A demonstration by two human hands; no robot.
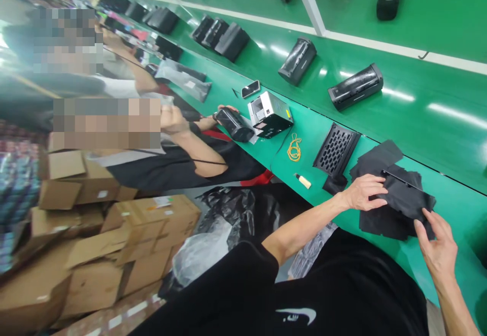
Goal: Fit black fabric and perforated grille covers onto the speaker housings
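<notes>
A loose pile of thin black cloth-like sheets (380, 224) lies on the green bench. Over it, one black sheet (409, 197) spans the space between my hands, its far edge slightly raised. My left hand (366, 192) pinches that sheet's left end between thumb and fingers. At its right corner, my right hand (437, 239) grips with thumb and fingertips. Left of the pile is a black perforated grille panel (335, 149), close to my left forearm. A small black piece (335, 185) lies partly under my left wrist.
A yellow-handled cutter (303, 180), yellow rubber bands (294, 148), a tape dispenser (271, 115) and a phone (250, 89) are on the bench. Black speakers (356, 86) stand on the green belt beyond. A co-worker at left holds a speaker (234, 124). Cardboard boxes (152, 229) fill the floor.
</notes>
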